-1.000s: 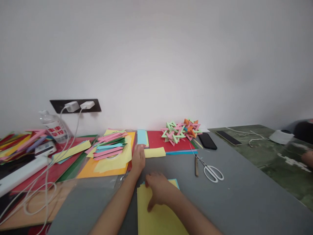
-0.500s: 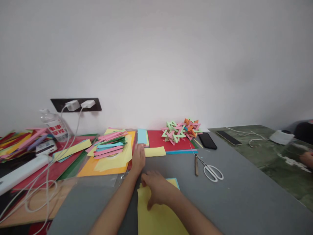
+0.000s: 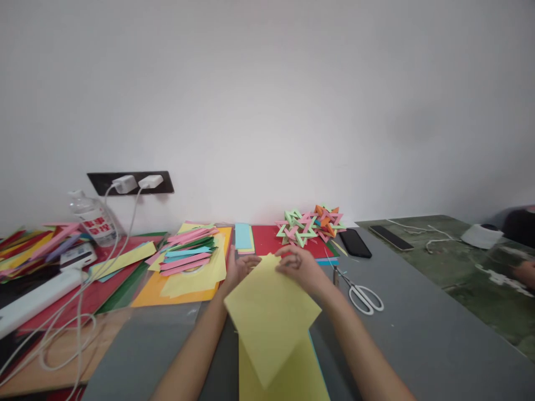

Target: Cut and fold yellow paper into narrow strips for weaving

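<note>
A square yellow sheet of paper (image 3: 272,317) hangs in the air, one corner pointing down. My right hand (image 3: 301,268) pinches it near the upper corner. Beside the sheet's upper left edge is my left hand (image 3: 241,270), thumb raised and fingers apart, with the fingertips close to the top corner; I cannot tell whether they touch it. Below lies a stack of yellow paper (image 3: 251,373) on the grey tabletop, with a blue edge showing at its right. The yellow strip behind my hands is mostly hidden.
White-handled scissors (image 3: 363,298) and a black phone (image 3: 355,243) lie to the right. Folded paper stars (image 3: 297,227) stand against the wall. Coloured strips (image 3: 188,253), a plastic bottle (image 3: 98,223) and white cables (image 3: 81,301) are at left. A person's hand (image 3: 525,273) shows far right.
My right hand has lifted a yellow sheet off the stack and carried it forward and up. My left hand has come off the yellow strip and turned, fingers now toward the sheet.
</note>
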`<action>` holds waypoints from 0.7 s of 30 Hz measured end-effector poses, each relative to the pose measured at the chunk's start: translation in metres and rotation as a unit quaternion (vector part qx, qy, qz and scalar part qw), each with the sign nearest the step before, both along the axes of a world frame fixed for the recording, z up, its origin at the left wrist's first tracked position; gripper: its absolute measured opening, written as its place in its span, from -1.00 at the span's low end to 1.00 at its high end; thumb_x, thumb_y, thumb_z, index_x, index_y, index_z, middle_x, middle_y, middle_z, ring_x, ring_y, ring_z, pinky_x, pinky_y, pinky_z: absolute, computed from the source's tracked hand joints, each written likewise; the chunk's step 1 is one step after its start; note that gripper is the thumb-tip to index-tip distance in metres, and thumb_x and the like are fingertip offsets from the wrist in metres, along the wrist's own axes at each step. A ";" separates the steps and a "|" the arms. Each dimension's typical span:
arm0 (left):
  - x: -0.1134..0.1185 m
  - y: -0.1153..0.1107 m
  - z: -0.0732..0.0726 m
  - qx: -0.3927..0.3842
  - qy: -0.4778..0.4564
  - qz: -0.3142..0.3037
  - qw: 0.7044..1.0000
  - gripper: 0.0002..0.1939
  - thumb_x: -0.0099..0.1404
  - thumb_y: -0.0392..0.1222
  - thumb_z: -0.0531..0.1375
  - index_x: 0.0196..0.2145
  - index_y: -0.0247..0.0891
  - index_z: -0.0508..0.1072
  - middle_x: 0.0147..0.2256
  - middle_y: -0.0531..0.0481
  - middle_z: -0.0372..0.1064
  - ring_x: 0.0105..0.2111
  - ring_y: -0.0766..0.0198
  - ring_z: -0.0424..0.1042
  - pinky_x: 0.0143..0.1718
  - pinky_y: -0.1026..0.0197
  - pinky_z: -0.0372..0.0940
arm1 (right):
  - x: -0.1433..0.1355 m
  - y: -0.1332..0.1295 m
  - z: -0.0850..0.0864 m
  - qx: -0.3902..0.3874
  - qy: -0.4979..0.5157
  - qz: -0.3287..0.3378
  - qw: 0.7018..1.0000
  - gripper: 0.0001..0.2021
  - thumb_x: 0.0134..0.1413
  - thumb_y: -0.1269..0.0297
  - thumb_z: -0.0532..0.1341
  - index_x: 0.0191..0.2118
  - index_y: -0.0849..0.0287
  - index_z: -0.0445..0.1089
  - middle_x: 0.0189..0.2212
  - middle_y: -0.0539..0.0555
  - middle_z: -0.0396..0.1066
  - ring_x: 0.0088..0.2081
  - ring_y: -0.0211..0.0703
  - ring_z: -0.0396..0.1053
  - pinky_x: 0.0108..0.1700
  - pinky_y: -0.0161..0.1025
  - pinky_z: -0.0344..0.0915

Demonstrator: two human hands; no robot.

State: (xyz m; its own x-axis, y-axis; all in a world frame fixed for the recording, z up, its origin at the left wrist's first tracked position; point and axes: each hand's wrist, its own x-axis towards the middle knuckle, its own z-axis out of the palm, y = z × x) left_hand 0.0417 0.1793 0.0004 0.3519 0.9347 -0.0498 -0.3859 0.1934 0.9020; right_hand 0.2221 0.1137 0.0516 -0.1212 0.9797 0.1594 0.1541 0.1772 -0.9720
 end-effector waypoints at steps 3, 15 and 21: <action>0.000 -0.008 0.004 -0.056 -0.009 -0.104 0.993 -0.23 0.01 0.38 -0.15 -0.33 -0.40 0.45 -0.43 -0.25 0.46 -0.37 -0.03 0.43 -0.32 -0.02 0.27 | 0.016 0.016 -0.011 0.026 0.041 -0.144 0.988 -0.66 -0.32 0.13 0.27 -0.37 0.25 0.32 -0.61 0.03 0.37 -0.62 -0.28 0.28 -0.57 -0.35 0.17; 0.008 -0.003 -0.015 0.047 0.031 0.027 0.998 -0.55 0.08 -0.08 0.18 -0.08 -0.31 0.32 -0.25 -0.17 0.44 -0.25 0.12 0.41 -0.18 0.07 0.25 | 0.004 0.025 -0.040 -0.001 -0.062 -0.153 0.986 -0.73 -0.20 0.12 0.19 -0.51 0.29 0.40 -0.62 0.08 0.39 -0.57 -0.15 0.32 -0.58 -0.30 0.19; 0.010 -0.002 -0.017 0.071 0.115 0.082 0.988 -0.56 -0.10 -0.16 0.29 -0.21 -0.33 0.40 -0.24 -0.17 0.44 -0.25 0.05 0.40 -0.23 0.07 0.28 | -0.024 0.011 -0.037 0.084 -0.321 -0.264 0.906 -0.74 0.01 0.36 0.03 -0.18 0.16 0.37 -0.40 0.14 0.45 -0.35 -0.10 0.39 -0.34 -0.25 0.24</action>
